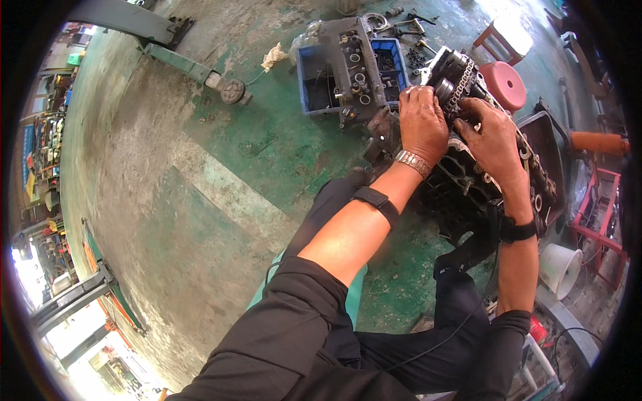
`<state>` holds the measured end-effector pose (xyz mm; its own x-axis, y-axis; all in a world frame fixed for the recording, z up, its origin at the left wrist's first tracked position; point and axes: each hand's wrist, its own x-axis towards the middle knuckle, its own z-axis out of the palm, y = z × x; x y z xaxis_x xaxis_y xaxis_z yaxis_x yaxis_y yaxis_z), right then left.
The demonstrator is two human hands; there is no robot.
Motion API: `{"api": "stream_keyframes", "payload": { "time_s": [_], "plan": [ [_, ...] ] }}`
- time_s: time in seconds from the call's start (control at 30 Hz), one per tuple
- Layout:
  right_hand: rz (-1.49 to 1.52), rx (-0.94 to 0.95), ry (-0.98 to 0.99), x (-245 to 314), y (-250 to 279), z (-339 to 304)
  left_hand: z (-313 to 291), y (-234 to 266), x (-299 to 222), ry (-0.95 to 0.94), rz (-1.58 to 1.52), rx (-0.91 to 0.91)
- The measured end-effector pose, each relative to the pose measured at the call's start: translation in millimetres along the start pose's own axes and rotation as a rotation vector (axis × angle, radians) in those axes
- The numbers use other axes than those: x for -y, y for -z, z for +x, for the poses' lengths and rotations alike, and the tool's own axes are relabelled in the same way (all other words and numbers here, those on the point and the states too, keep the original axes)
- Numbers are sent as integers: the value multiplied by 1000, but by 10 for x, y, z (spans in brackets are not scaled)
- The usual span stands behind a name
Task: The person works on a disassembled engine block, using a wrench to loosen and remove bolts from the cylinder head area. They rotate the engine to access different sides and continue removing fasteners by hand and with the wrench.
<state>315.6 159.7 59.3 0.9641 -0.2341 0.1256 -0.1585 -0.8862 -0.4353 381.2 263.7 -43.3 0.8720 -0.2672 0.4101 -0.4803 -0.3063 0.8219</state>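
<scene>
A greasy engine block [461,175] stands in front of me. Over its far end runs a metal timing chain [466,79], beside a dark round sprocket [444,89]. My left hand [423,123], with a metal watch at the wrist, is curled against the near left side of the sprocket; its fingertips are partly hidden. From the right, my right hand [491,134] bends its thumb and fingers in toward the lower part of the chain. Whatever lies between those fingers is too small and dark to make out. Both hands are smudged with grease.
Left of the engine, a valve cover [353,67] lies across a blue crate [314,83]. Loose metal parts [404,27] are scattered behind. A red stool [501,85], a black tray [545,137] and a white bucket [560,271] stand to the right. A lift arm [190,67] reaches in at far left.
</scene>
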Motion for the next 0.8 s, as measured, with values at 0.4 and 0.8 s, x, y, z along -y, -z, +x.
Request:
{"api": "stream_keyframes", "payload": {
  "time_s": [0.4,0.8],
  "plan": [
    [12,19,-18,-10,-41,10,7,-25,23,-44,20,-40],
    [-21,-33,-24,21,-75,20,5,-22,34,-19,24,17]
  ]
}}
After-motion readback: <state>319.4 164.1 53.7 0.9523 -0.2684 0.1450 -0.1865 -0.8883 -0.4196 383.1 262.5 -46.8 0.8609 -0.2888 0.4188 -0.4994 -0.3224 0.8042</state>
